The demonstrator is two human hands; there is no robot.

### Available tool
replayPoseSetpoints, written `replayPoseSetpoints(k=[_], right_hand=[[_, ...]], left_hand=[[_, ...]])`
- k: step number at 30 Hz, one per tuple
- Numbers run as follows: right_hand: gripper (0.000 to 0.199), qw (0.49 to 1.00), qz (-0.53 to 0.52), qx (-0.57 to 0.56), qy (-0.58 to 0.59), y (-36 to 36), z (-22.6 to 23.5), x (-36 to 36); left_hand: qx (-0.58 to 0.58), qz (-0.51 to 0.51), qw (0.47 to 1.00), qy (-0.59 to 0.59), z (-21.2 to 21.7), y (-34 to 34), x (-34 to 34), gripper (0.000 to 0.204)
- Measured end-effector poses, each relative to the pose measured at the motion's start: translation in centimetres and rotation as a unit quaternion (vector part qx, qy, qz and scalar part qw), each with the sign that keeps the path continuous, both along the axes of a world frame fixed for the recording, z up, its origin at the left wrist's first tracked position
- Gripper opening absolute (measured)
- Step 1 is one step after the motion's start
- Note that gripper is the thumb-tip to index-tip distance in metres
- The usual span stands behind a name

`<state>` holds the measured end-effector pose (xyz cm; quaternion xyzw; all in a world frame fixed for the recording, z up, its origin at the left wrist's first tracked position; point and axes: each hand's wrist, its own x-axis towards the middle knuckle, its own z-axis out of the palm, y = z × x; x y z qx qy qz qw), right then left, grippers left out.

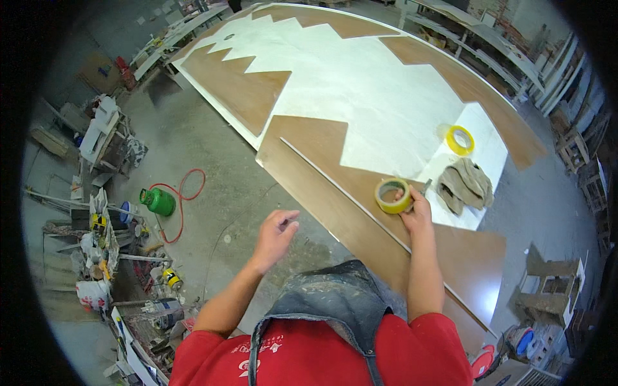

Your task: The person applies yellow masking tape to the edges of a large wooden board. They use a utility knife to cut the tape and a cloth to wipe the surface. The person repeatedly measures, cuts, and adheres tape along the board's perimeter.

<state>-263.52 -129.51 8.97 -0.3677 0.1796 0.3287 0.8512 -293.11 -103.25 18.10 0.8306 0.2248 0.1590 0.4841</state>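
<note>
My right hand (418, 212) grips a roll of yellow tape (394, 204) over the brown and white panel. A small grey piece, too small to name, sticks out past its fingers. Over the floor beside the panel's near left edge, my left hand (275, 237) hangs with bent fingers, thumb and forefinger apart and nothing visible in them. The large panel (380, 96) has a white middle with zigzag borders against brown sheets. Along the near brown sheet (309, 135) runs a thin pale strip (341, 188), passing under my right forearm.
Right of my right hand lie a crumpled grey glove or cloth (465, 185) and another yellow tape roll (459, 140). A green gas cylinder (158, 201) with a red hose (182, 206) stands on the floor at left. Cluttered tools (164, 309) and benches (476, 38) surround the panel.
</note>
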Motion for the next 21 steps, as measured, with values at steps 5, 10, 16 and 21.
replayPoseSetpoints(k=[5,10,16,21], right_hand=[[0.037,0.865,0.143,-0.442,-0.189,-0.4,1.7,1.0],[0.048,0.608,0.153,-0.697,-0.349,1.4,4.7,-1.2],[0.031,0.616,-0.108,-0.705,-0.334,-1.0,4.0,-7.4],[0.015,0.833,-0.308,-0.424,-0.178,1.1,3.0,-16.4]], left_hand=[[0.185,-0.025,0.981,0.057,-0.1,8.5,4.5,0.034],[0.373,-0.081,0.92,0.087,-3.5,17.0,12.7,0.035],[0.435,-0.228,0.866,0.098,-7.1,23.2,19.5,0.024],[0.374,-0.334,0.864,0.038,-7.3,25.6,20.2,0.019]])
